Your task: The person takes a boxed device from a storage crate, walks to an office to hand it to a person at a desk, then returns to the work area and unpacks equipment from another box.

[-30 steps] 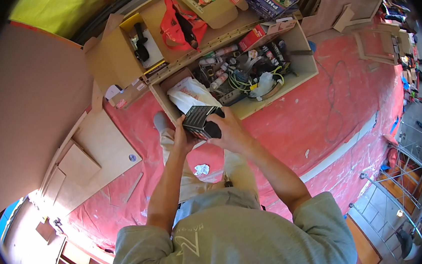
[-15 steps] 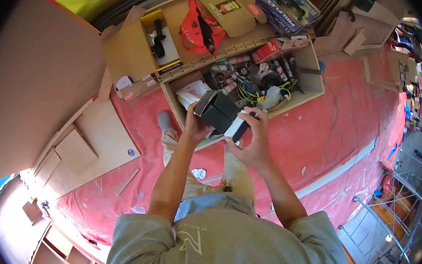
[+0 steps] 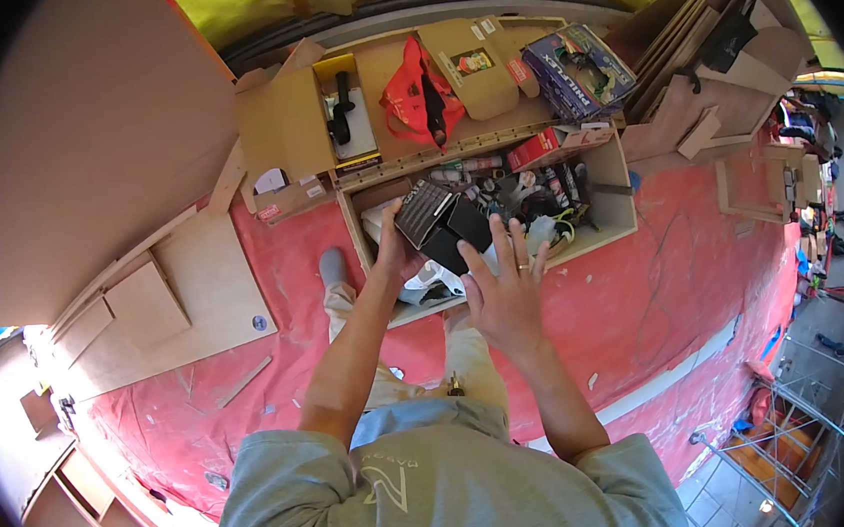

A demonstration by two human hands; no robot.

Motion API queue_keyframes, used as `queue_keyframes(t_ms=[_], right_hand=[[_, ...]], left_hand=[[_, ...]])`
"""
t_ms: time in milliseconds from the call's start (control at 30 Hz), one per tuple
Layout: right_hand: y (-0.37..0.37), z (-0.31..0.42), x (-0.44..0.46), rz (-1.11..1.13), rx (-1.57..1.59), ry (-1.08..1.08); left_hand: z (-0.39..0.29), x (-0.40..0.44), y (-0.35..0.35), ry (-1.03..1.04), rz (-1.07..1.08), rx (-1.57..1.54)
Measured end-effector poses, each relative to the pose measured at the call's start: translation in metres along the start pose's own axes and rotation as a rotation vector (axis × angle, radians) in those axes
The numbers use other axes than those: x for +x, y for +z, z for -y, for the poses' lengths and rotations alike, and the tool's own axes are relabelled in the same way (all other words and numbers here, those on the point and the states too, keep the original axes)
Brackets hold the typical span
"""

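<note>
In the head view, my left hand (image 3: 396, 249) grips the left side of a small black cardboard box (image 3: 426, 213) with pale print on one face. Its dark flaps (image 3: 469, 223) stand open toward my right hand (image 3: 507, 296), whose fingers are spread and hold nothing I can see. The fingertips are close to the flaps; whether they touch, I cannot tell. Beneath the box is an open wooden crate (image 3: 616, 158) of jumbled bottles, cables and tools. White plastic (image 3: 434, 284) shows under the box. The inside of the box is hidden from me.
Behind the crate lie an open carton with a black tool (image 3: 340, 110), a red bag (image 3: 420, 98) and a purple Philiflex box (image 3: 578, 71). A red carton (image 3: 544, 144) rests at the crate's back. Wooden panels (image 3: 183, 284) lean left; red sheeting (image 3: 682, 251) covers the floor.
My right hand has gone from gripping a black-and-white part at the box's end to spread fingers. The box's printed face now shows more. The view has shifted slightly.
</note>
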State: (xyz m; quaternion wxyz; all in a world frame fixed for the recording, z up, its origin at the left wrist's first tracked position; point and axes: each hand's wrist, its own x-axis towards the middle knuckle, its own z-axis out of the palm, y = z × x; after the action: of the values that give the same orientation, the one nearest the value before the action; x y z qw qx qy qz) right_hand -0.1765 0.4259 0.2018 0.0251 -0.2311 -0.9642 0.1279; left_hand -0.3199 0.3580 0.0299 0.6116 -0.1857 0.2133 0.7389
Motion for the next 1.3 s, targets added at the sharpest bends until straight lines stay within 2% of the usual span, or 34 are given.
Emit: queue_keyframes(t_ms=[133, 233, 367, 400, 433, 533, 633, 733, 800, 867, 1000, 1033, 1133, 1167, 1300], right_hand=[[-0.016, 0.014, 0.004, 0.030, -0.101, -0.032], [-0.025, 0.012, 0.009, -0.074, -0.018, -0.008], [-0.048, 0.021, 0.021, -0.064, 0.331, 0.020], [-0.048, 0.022, 0.024, -0.086, 0.323, -0.001], [-0.047, 0.022, 0.028, -0.109, 0.315, -0.027], [-0.050, 0.027, 0.032, -0.101, 0.369, -0.037], [-0.051, 0.027, 0.033, -0.073, 0.433, -0.078], [-0.052, 0.027, 0.033, -0.036, 0.473, -0.126], [-0.056, 0.030, 0.035, 0.017, 0.487, -0.133], [-0.058, 0.034, 0.040, 0.007, 0.544, -0.031], [-0.067, 0.047, 0.050, 0.125, 0.650, 0.205], [-0.060, 0.039, 0.051, 0.170, 0.517, -0.034], [-0.048, 0.058, 0.045, 0.327, 0.163, -0.015], [-0.048, 0.066, 0.042, 0.372, 0.183, 0.109], [-0.062, 0.080, 0.008, 0.239, 0.459, 0.236]], left_hand=[[-0.003, -0.013, 0.011, 0.026, 0.040, -0.087], [-0.006, -0.019, 0.010, 0.004, 0.119, -0.141], [0.002, -0.018, 0.011, 0.010, 0.186, -0.099], [0.004, -0.017, 0.014, 0.035, 0.213, -0.059], [0.008, -0.017, 0.017, -0.011, 0.150, -0.125], [0.009, -0.031, 0.040, 0.092, 0.179, -0.132], [0.013, -0.017, 0.023, 0.129, 0.249, -0.047], [0.010, -0.007, 0.007, 0.028, 0.239, -0.157], [0.000, -0.017, 0.003, 0.031, 0.186, -0.203], [-0.014, -0.027, 0.000, 0.015, 0.097, -0.230], [-0.049, -0.052, -0.004, -0.017, 0.063, -0.087], [-0.057, -0.058, -0.006, -0.042, 0.048, -0.038], [-0.080, -0.066, 0.005, -0.100, 0.029, 0.106], [-0.086, -0.071, 0.011, -0.142, -0.004, 0.154], [-0.093, -0.081, 0.017, -0.272, -0.009, 0.330]])
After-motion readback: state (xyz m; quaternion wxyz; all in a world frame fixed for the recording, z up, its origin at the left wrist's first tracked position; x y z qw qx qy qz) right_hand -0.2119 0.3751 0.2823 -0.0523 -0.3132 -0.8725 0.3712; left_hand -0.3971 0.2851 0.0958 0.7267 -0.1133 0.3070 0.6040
